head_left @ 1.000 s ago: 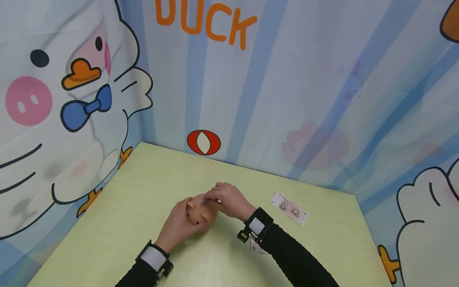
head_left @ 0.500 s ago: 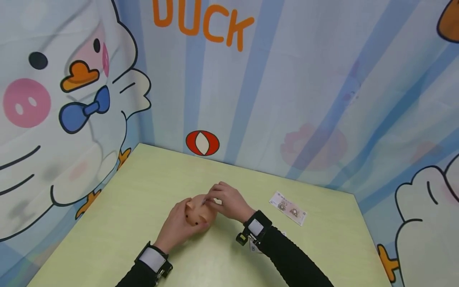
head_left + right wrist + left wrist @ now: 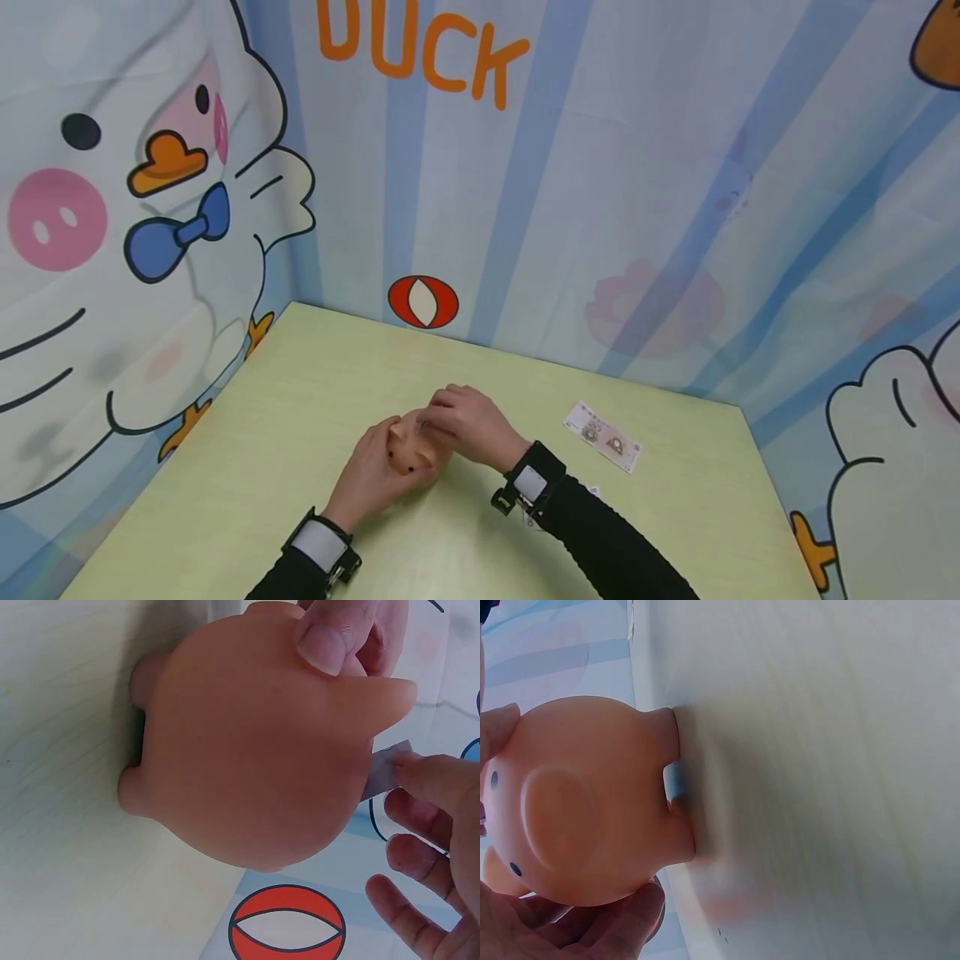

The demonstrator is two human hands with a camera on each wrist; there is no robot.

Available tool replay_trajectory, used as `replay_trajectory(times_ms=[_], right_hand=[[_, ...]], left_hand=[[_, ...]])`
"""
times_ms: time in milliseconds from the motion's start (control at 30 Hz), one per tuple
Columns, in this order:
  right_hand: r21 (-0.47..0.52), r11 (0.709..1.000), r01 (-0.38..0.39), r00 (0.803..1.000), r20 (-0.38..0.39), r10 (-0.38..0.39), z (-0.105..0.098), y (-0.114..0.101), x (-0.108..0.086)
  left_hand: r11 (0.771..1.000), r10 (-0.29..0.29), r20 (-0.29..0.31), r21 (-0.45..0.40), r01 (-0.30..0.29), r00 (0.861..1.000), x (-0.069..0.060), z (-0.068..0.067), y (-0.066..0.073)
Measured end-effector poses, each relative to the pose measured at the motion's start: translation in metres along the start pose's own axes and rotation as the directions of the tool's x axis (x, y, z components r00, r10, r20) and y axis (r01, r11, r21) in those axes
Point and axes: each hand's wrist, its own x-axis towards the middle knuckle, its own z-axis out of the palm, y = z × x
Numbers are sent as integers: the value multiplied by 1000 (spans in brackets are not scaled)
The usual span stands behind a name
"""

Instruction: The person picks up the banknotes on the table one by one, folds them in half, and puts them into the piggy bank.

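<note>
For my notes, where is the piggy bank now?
In the head view, the piggy bank stands between the left hand and right hand, left of the fully visible banknote.

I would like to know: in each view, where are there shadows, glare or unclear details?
Head view: soft sheen on the table, print on the far banknote too small to read; left wrist view: soft-edged shadow and a faint reddish patch on the table beside the piggy bank; right wrist view: dim shadow on the table beside its feet.

Pale yellow table [image 3: 337, 367]: piggy bank [image 3: 247, 742] standing, banknotes [image 3: 603, 437] flat.
</note>
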Motion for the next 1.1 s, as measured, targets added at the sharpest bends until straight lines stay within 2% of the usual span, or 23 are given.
replay_trajectory(times_ms=[67, 267, 367, 733, 1100], right_hand=[[11, 1000, -14, 1000, -5, 14, 0, 0, 1], [136, 980, -145, 989, 22, 143, 3, 1, -4], [153, 974, -166, 986, 36, 162, 7, 1, -8], [19, 993, -120, 993, 16, 119, 8, -8, -21], [-86, 993, -87, 996, 10, 88, 5, -13, -27]], left_hand=[[1000, 0, -1, -2, 0, 1000, 0, 0, 1], [1000, 2, -7, 4, -2, 1000, -1, 1, 2], [1000, 3, -9, 12, -3, 1000, -1, 1, 2], [1000, -1, 3, 29, 1, 1000, -1, 2, 2], [1000, 7, -13, 25, -6, 1000, 1, 3, 0]])
